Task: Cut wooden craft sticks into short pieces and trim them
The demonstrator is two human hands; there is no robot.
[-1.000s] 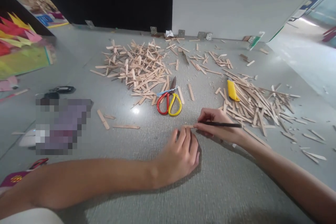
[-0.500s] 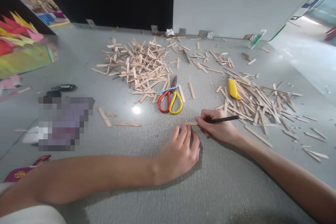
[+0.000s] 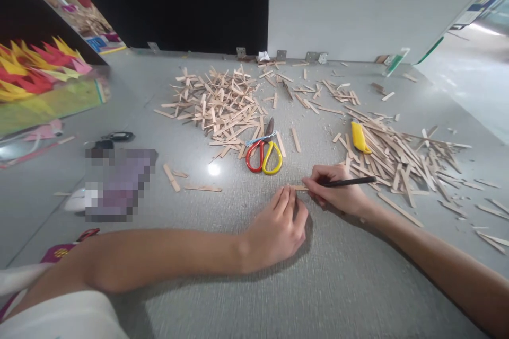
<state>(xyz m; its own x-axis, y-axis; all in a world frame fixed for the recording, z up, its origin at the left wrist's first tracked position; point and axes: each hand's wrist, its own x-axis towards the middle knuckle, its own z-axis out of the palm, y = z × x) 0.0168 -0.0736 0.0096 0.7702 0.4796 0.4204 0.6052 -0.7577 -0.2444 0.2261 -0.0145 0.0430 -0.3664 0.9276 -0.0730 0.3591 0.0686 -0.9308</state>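
Note:
A short wooden craft stick (image 3: pixel 298 188) lies flat on the grey table between my two hands. With bent fingers my left hand (image 3: pixel 280 225) presses on its left end; the thumb is hidden. My right hand (image 3: pixel 332 188) is closed round a black pen (image 3: pixel 352 181), whose tip meets the stick's right part, though my fingers hide the exact spot. Just beyond my hands lie scissors (image 3: pixel 264 156) with one red and one yellow handle, blades pointing away. Past my right hand a yellow utility knife (image 3: pixel 360 137) rests on a heap of sticks (image 3: pixel 382 143).
A larger pile of cut sticks (image 3: pixel 222 100) spreads behind the scissors. A purple, partly blurred item (image 3: pixel 135 175) and a white mouse (image 3: pixel 77 201) are at the left. Black and white panels (image 3: pixel 358 10) stand along the back. Yellow and red folded paper (image 3: pixel 35 69) fills a box, far left.
The whole view has shifted, so the table's contents appear farther right and slightly lower. Both hands stay at the same stick, the pen still in my right hand.

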